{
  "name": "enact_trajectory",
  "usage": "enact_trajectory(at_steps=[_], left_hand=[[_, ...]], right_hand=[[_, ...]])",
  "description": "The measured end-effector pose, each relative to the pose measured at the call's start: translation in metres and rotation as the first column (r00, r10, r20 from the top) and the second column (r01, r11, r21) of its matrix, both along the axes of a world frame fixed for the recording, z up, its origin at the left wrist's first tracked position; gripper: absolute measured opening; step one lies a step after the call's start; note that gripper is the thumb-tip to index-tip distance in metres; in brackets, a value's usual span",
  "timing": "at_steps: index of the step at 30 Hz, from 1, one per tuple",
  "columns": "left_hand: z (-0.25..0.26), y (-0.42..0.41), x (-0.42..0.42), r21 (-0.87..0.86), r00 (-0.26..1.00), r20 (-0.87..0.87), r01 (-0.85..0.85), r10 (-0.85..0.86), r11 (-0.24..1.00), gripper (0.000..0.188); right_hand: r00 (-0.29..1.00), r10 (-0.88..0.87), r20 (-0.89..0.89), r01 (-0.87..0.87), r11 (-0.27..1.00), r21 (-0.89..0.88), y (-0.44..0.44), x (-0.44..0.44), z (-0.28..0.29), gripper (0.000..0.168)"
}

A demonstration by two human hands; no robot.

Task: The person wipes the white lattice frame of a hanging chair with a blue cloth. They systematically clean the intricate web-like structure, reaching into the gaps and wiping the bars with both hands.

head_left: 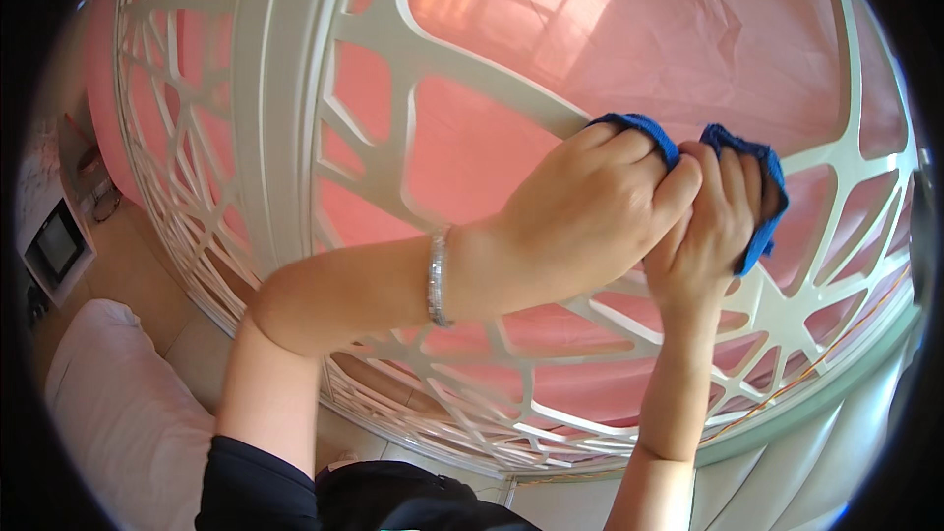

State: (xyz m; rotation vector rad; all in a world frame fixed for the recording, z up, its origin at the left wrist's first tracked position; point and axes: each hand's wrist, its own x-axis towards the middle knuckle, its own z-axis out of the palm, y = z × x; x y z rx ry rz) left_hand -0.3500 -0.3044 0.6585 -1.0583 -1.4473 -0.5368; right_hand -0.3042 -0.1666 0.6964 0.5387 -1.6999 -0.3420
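Before me stands a white lattice partition panel (483, 81) with irregular openings, and pink sheeting (472, 140) shows behind it. My left hand (597, 199), with a silvery bracelet (439, 276) on its wrist, presses a blue cloth (641, 125) against the lattice. Close beside it, the fingers touching or nearly so, my right hand (712, 221) is closed on blue cloth too, which sticks out past its knuckles. Whether this is one cloth or two cannot be told, as the hands hide the middle.
A wide white frame post (276, 103) rises left of the hands. Lower left are a white-covered piece of furniture (125, 413) and a dark-framed device (55, 243). A thin orange-yellow cable (818, 365) runs along the panel's lower right edge, above white padded upholstery (789, 457).
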Motion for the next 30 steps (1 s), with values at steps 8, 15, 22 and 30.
enact_trajectory(at_steps=[8, 15, 22, 30], left_hand=[[0.003, -0.089, -0.018, -0.174, 0.989, -0.036, -0.145, 0.141, 0.974, 0.043], [0.020, -0.181, -0.054, -0.170, 0.936, -0.173, -0.336, 0.307, 0.927, 0.040], [0.090, -0.217, -0.060, -0.187, 0.824, -0.443, -0.470, 0.353, 0.862, 0.034], [0.001, -0.182, -0.048, -0.049, 0.940, -0.067, -0.338, 0.335, 0.940, 0.050]], right_hand=[[0.993, 0.115, 0.010, -0.113, 0.986, -0.119, -0.068, -0.032, -0.024, 0.025], [0.989, -0.057, 0.134, 0.063, 0.997, -0.042, -0.169, -0.065, -0.014, 0.014], [0.844, 0.498, 0.200, -0.432, 0.852, -0.296, -0.190, -0.081, 0.023, 0.036], [0.946, 0.321, 0.040, -0.319, 0.946, -0.062, -0.158, -0.084, -0.024, 0.027]])
